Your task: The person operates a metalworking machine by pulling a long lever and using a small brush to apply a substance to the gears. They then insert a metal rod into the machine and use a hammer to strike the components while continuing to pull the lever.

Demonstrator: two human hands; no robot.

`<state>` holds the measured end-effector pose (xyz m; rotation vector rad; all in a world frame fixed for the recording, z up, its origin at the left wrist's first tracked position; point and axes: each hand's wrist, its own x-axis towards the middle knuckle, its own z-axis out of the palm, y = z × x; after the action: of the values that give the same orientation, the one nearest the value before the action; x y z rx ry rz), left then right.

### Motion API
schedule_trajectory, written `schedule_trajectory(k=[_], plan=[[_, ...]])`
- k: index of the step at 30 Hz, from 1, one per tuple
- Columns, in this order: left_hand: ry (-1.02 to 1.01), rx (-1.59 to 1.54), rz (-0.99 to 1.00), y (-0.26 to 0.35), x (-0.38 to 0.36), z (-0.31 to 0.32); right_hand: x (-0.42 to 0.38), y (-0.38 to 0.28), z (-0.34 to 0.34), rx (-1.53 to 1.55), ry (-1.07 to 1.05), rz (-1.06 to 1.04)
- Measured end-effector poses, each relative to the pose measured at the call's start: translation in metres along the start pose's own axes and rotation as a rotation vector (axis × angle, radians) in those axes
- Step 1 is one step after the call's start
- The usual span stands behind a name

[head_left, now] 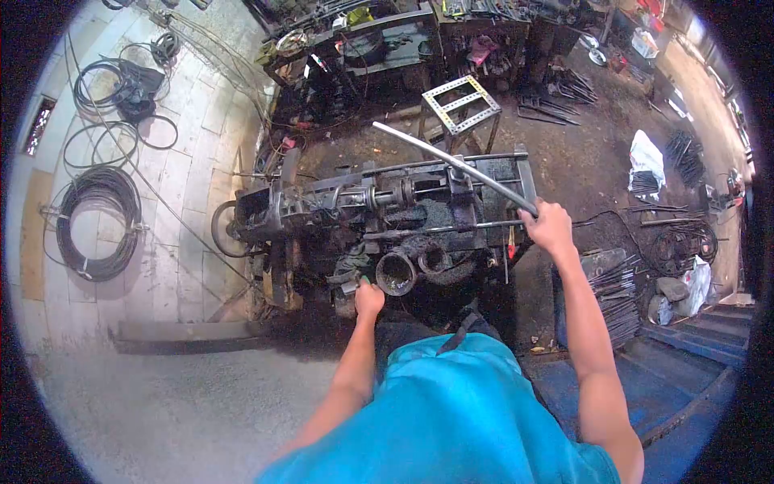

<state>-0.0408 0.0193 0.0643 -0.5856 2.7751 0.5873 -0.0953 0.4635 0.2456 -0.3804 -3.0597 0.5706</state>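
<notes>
A long metal rod (451,160) slants over the right part of a dark, greasy machine (322,206). My right hand (550,224) is closed round the rod's lower right end. At the machine's near edge my left hand (369,297) is closed, beside a small light metal piece (349,287) and a dark cloth (352,264); what it grips, if anything, is too small to make out. Just right of that hand is a round metal container (396,273), with a second round opening (434,260) beside it.
A perforated metal stool (461,103) stands behind the machine. Coiled wire (98,223) lies on the left floor. Bundles of metal rods (614,294) lie at the right. A handwheel (228,229) sits at the machine's left end. Cluttered benches (379,48) line the back.
</notes>
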Motion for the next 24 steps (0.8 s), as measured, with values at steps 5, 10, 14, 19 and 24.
schedule_trajectory(k=[5,10,14,19,24], plan=[[0.001,-0.012,0.014,-0.005,0.002,0.002,0.008,0.023,0.019,0.077,-0.017,0.012],[-0.001,0.002,-0.013,0.002,-0.005,-0.003,0.009,0.017,0.027,0.058,0.002,0.082],[0.001,-0.004,-0.008,0.006,-0.009,-0.005,0.01,0.014,0.017,0.041,0.013,0.106],[-0.041,0.017,-0.047,0.013,-0.013,-0.017,0.001,0.004,0.014,0.056,0.049,0.128],[-0.075,0.034,-0.039,0.011,-0.011,-0.019,0.0,-0.006,0.01,-0.019,0.154,0.103]])
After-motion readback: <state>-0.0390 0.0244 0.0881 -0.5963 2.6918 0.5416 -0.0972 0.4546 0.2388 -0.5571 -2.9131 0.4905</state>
